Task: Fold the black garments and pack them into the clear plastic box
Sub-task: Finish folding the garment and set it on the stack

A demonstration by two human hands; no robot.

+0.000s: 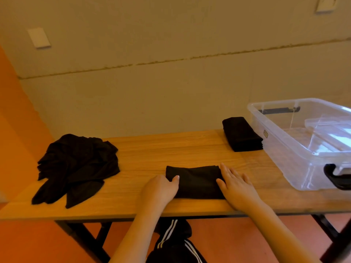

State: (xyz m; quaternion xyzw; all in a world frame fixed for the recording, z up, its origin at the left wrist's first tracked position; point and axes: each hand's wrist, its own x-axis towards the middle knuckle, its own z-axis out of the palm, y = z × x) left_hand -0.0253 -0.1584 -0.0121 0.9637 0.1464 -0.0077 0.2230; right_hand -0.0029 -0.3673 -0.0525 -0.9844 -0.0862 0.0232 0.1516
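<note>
Clear box (281, 141) cut off right.

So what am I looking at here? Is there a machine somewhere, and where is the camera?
No machine: a person works with bare hands, and a single camera worn on their head looks down at a wooden table. The left hand grips the left end of a folded black garment, thumb on top. The right hand lies flat, fingers straight, against its right end. A heap of unfolded black garments waits on the left. A stack of folded black garments sits further back, beside a clear plastic box with black handles, which holds no garments yet.
</note>
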